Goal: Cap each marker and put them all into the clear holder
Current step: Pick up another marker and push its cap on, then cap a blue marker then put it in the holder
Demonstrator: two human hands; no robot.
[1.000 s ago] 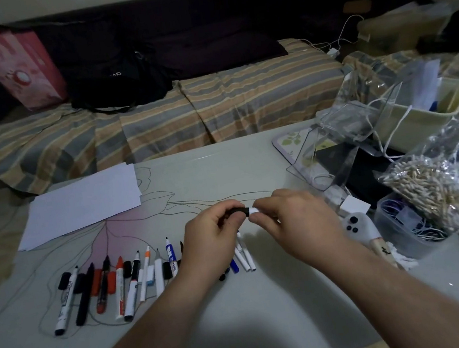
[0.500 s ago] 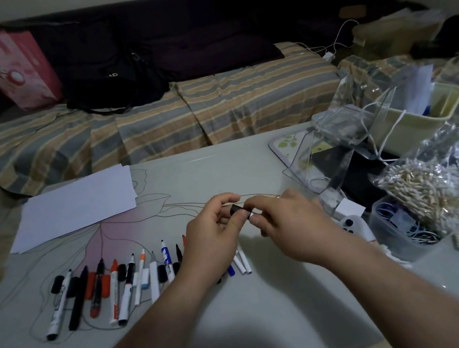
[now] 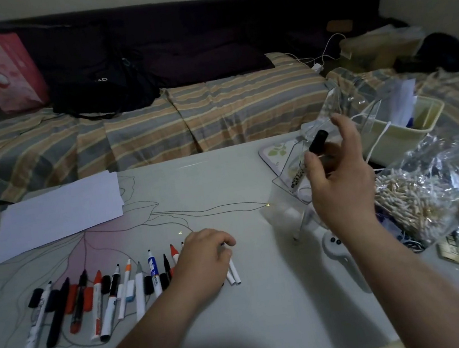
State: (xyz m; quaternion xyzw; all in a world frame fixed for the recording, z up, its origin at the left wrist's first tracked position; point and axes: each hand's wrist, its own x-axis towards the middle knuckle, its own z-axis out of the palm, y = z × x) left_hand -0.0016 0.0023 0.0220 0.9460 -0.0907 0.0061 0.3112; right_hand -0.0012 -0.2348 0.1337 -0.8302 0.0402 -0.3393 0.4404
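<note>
My right hand (image 3: 342,184) is raised at the clear holder (image 3: 280,196) on the table's right side. It pinches a black-capped marker (image 3: 317,141) between thumb and fingers, index finger lifted; the marker's white printed barrel slants down into the holder. My left hand (image 3: 202,263) lies at the right end of a row of uncapped markers (image 3: 107,297), fingers curled over a white marker (image 3: 234,275). Loose black and orange caps (image 3: 77,298) sit between the markers. The hand hides part of the row.
White paper sheets (image 3: 57,212) lie at the back left. Right of the holder are a white handheld device (image 3: 340,258), a plastic bag of wooden sticks (image 3: 412,201) and a cream bin (image 3: 405,131). A striped sofa (image 3: 156,125) runs behind the table.
Both hands were together pressing a black cap onto a marker. The right hand has carried that marker up and right to the holder; the left hand dropped onto the row.
</note>
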